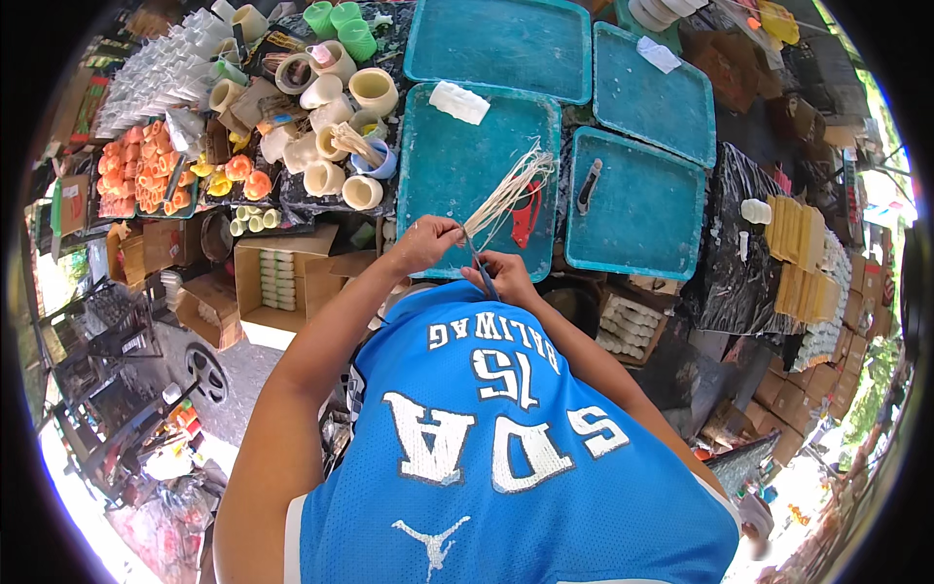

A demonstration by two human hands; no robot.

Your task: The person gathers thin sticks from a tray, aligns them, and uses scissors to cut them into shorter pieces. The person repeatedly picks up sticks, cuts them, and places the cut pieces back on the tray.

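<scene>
My left hand [428, 243] is closed in a pinch at the lower end of a bundle of pale, thin strands [506, 195]. The strands fan out up and to the right over a teal tray [423, 185]. Just beside it, close to my shirt, my right hand [504, 274] is closed on a narrow dark strip [485, 276] that reaches up to the bundle's gathered end. Whether this strip is a tie or a tool, I cannot tell. A red-handled tool [525, 216] lies on the tray, partly behind the strands. A white ridged piece [459, 102] rests near its far edge.
Other teal trays [637, 248] adjoin on the right; one holds a utility knife [589, 185]. To the left are cream cups [375, 90], orange pieces [146, 170] and white pieces [161, 83]. An open cardboard box [251, 255] stands below. Yellow slabs [796, 234] are stacked right.
</scene>
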